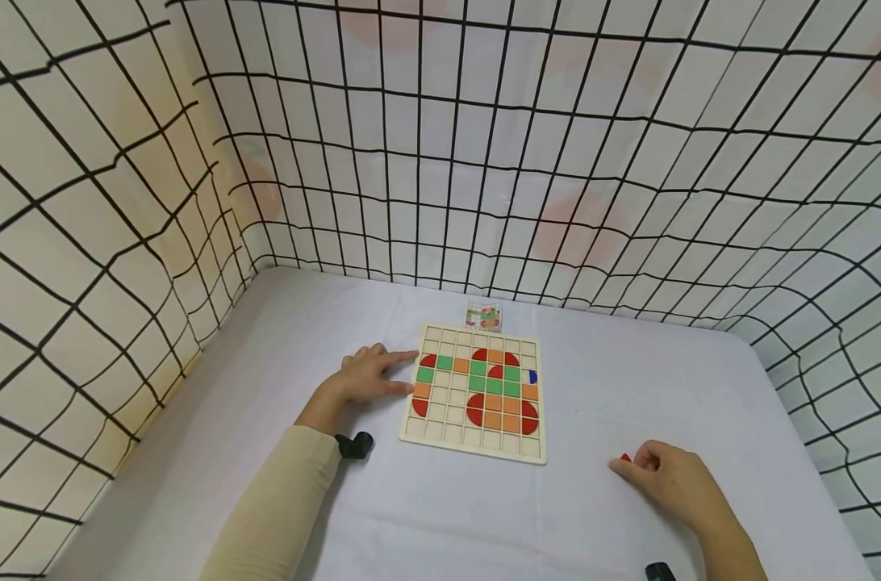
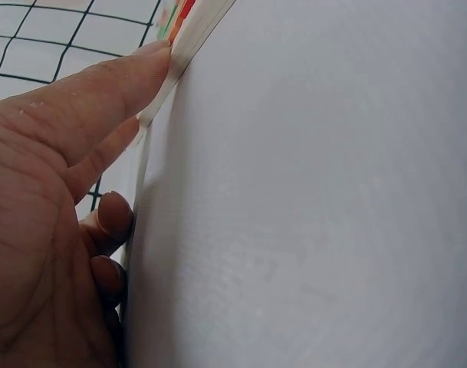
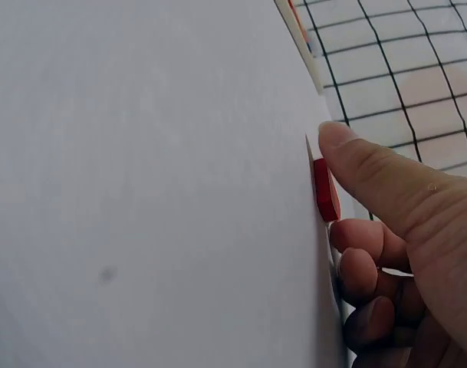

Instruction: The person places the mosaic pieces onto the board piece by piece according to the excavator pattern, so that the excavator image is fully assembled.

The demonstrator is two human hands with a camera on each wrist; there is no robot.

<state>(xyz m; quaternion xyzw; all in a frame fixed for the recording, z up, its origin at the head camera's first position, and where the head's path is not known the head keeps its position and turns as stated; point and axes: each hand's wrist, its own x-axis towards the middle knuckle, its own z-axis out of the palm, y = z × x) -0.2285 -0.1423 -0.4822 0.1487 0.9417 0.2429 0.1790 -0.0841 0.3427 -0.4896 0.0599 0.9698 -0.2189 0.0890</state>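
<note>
A cream grid board (image 1: 440,433) lies on the white cloth, several of its squares filled with green and orange square tiles and red quarter-round tiles. At its left edge rests my left hand (image 1: 365,378), thumb and index finger stretched out and touching the rim; the other fingers bend loosely beside it. Right of the board and nearer to me, my right hand (image 1: 669,480) pinches a small red tile (image 3: 323,192) between thumb and index finger, low at the cloth. Most of that tile is covered by the fingers in the head view.
Behind the board stands a small card (image 1: 483,317) with a coloured tile pattern. A blue piece (image 1: 532,377) sits near the board's right edge. Black wire mesh (image 1: 455,153) walls the table at the back and both sides. A black wrist device (image 1: 356,445) sits by the left cuff.
</note>
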